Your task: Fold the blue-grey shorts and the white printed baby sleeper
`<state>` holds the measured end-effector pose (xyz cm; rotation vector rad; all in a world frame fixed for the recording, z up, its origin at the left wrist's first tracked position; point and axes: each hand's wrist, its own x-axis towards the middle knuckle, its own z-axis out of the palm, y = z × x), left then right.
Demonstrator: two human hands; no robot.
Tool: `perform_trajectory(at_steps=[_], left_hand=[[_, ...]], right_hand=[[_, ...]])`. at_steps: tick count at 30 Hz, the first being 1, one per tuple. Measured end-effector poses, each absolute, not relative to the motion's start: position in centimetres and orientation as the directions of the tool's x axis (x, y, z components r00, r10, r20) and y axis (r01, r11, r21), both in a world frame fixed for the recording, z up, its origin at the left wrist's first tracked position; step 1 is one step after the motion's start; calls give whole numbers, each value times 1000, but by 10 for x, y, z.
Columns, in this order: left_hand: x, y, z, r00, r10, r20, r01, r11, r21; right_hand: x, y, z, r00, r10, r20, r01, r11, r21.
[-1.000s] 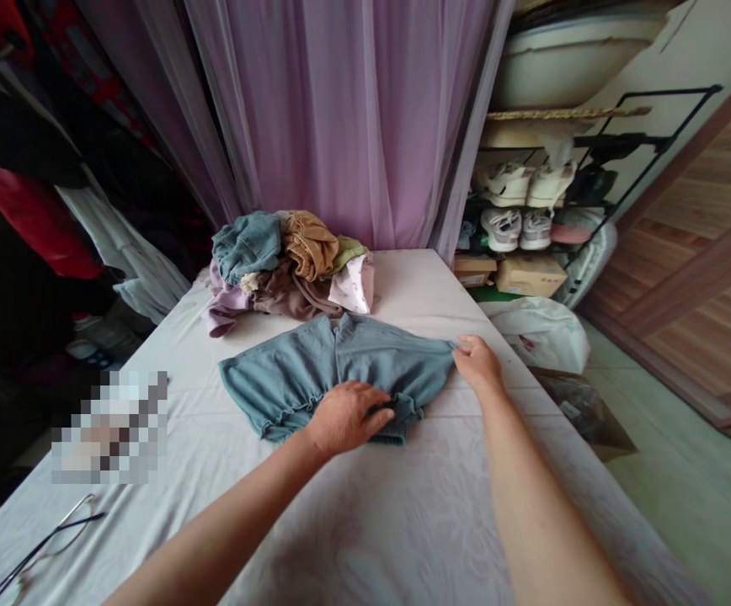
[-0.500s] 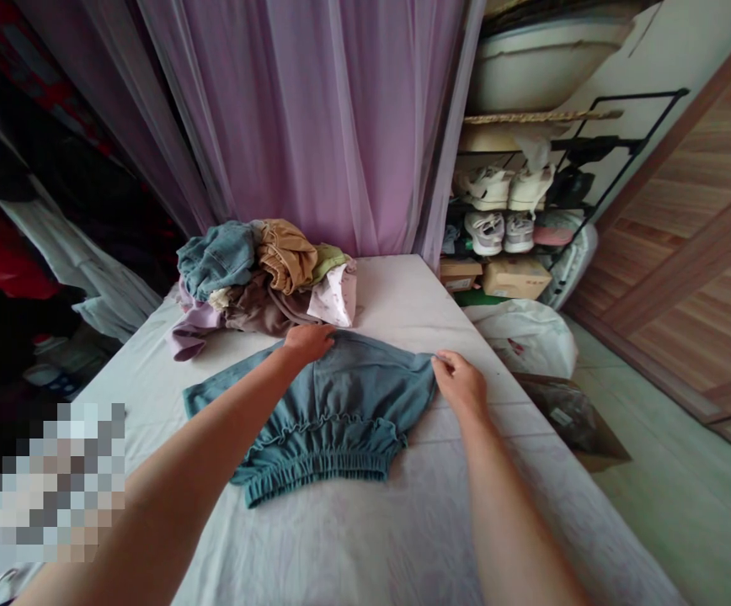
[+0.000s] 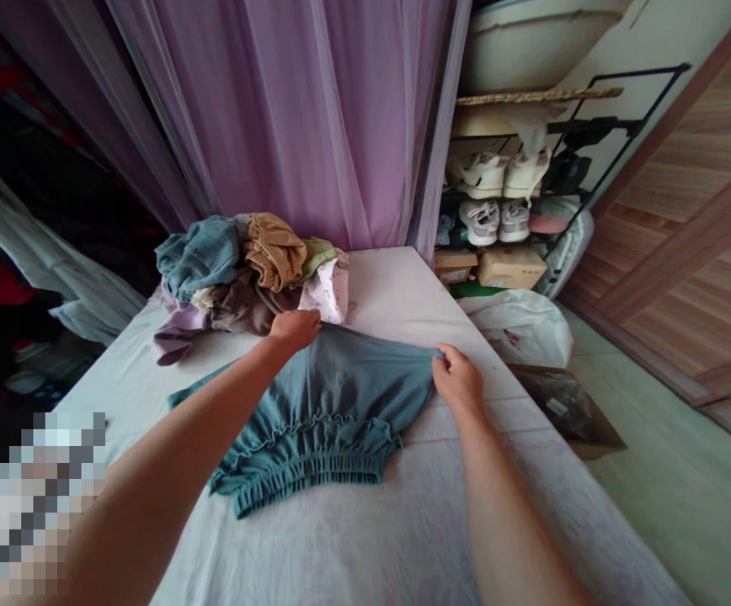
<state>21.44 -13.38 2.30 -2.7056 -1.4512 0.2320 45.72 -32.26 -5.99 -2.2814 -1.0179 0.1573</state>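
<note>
Teal shorts [image 3: 346, 379] with a gathered elastic waistband and a ruffle lie spread on the cloth-covered surface [image 3: 365, 547], waistband toward me. My left hand [image 3: 297, 328] is closed on the shorts' far edge near the middle. At the far right corner, my right hand [image 3: 457, 374] pinches the hem. Between the two hands the far edge is pulled straight and slightly raised. My left forearm hides part of the left leg of the shorts. Just beyond my left hand sits a heap of crumpled clothes [image 3: 232, 278] in blue, tan, brown, purple, green and pale pink.
A purple curtain [image 3: 277, 109] hangs behind the surface. To the right stand a rack with white shoes [image 3: 479, 172], cardboard boxes [image 3: 510, 268], a white plastic bag [image 3: 523, 328] and an open carton [image 3: 568, 412] on the floor. Dark hanging clothes are at left.
The far edge of the shorts between my hands is pulled tauter and lifted a little. My left hand has moved slightly away from me. The whole view has shifted a little.
</note>
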Motion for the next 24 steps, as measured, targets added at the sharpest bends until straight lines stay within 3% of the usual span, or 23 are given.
perform_trajectory(at_steps=[12,16,20,24], left_hand=[[230,-128,-8,466,884,-47,881,-468,-68],[228,-149,-11,477,879,-17,879,-477,10],[215,-198,-15,615,778,123,766,-628,137],[195,-256,-30,796,594,121,547,-790,277]], right_hand=[[453,-319,-67,760,612,219,593,-514,-620],[454,-320,-66,757,616,221,593,-504,-628],[454,-320,-64,758,620,200,577,-497,-647],[456,-320,-64,775,605,184,516,-438,-736]])
